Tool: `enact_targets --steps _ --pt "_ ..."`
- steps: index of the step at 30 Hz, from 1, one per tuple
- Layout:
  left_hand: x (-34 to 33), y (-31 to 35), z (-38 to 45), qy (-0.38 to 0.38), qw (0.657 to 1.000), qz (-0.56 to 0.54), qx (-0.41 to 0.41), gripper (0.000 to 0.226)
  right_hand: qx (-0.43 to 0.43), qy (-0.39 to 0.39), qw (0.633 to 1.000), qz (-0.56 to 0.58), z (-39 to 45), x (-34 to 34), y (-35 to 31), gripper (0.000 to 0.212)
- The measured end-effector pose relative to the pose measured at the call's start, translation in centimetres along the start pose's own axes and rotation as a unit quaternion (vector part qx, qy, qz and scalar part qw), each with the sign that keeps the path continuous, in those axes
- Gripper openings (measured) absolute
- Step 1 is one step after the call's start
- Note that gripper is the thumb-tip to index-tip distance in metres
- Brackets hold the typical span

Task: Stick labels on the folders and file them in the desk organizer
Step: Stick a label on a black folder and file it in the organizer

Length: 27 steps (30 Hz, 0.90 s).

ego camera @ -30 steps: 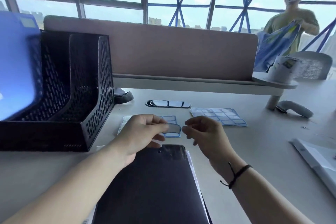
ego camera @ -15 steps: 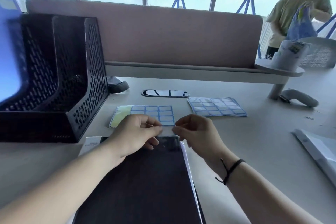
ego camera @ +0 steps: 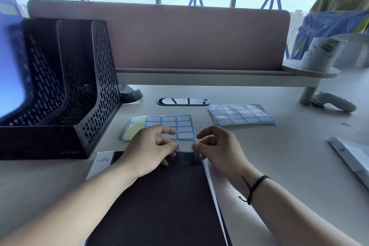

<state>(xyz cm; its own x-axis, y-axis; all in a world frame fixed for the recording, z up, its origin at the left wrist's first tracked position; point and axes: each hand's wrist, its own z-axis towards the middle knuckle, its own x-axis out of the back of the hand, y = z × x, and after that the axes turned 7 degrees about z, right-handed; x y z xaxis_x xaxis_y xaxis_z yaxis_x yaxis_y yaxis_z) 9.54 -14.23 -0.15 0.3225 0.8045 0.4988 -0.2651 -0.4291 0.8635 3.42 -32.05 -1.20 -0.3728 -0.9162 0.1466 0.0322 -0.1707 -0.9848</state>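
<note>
The left hand point(ego camera: 151, 147) and right hand point(ego camera: 216, 149) each pinch an end of one peeled label point(ego camera: 185, 147) held just above the dark folder point(ego camera: 159, 205)'s far edge, where the sticky strip could likely curl, crease or land crooked.

left hand point(ego camera: 151, 148): fingers curled, pinching | right hand point(ego camera: 216, 149): pinching
</note>
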Motion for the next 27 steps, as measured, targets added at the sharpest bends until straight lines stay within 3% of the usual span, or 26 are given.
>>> enact_targets --steps 4,19,27 --pt "0.01 -0.25 0.09 0.006 1.0 0.021 -0.018 0.009 0.0 0.004 1.0 -0.006 -0.03 0.03 -0.07 0.018" --pt "-0.63 -0.03 -0.35 0.05 0.986 0.146 -0.061 0.012 0.006 -0.007 0.997 -0.075 0.3 0.49 0.33 0.024" --pt "-0.82 -0.55 -0.04 0.046 0.987 0.141 -0.066 0.012 -0.01 -0.008 0.997 -0.081 0.47 0.52 0.52 0.03"
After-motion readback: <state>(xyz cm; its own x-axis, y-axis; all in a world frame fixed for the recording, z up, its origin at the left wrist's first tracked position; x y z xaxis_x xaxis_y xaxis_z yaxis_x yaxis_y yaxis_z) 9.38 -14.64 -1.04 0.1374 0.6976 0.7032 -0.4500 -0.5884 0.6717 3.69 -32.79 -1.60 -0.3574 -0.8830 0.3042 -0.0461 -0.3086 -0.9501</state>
